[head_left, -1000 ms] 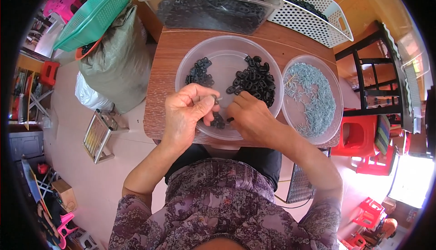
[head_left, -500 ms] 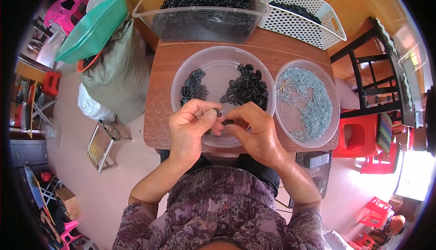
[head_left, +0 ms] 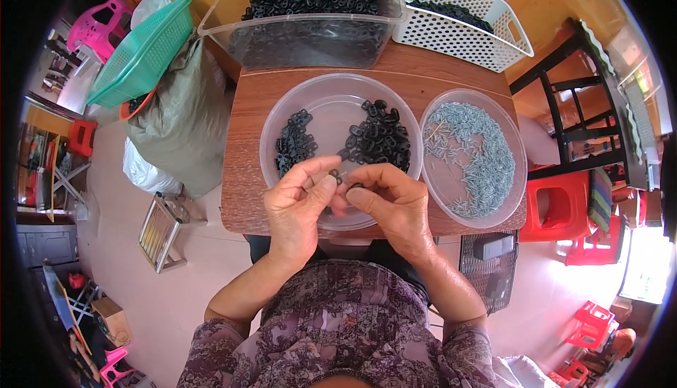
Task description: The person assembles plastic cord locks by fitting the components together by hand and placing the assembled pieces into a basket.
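A small brown wooden surface (head_left: 247, 141) is sitting directly in front of the seated person, carrying everything within arm's reach. At its twelve o'clock edge a large clear plastic bin (head_left: 310, 32) is overflowing with black plastic links, likely parked at the back as bulk stock, and a white perforated basket (head_left: 458, 14) is resting beside it toward one o'clock, holding more dark pieces. A big round clear bowl (head_left: 331, 99) is lying at the centre, just under the hands, with two loose heaps inside: a smaller pile of black links (head_left: 293, 145) at its nine o'clock side and a larger pile of black links (head_left: 381, 138) at its two o'clock side, seemingly kept apart as separate lots. At three o'clock a second round clear dish (head_left: 434, 198) is holding a spread of small silvery pins (head_left: 472, 159), close to the right hand for easy picking. Both hands are hovering over the six o'clock rim of the central bowl, so anything dropped is falling back into it. The left hand (head_left: 300, 201) is pinching a small black link (head_left: 336, 174) between thumb and forefinger, the fingers clenched on it. The right hand (head_left: 388, 201) is meeting it from the three o'clock side, its fingers closed on another tiny dark piece (head_left: 355, 186), though what that is cannot be told.
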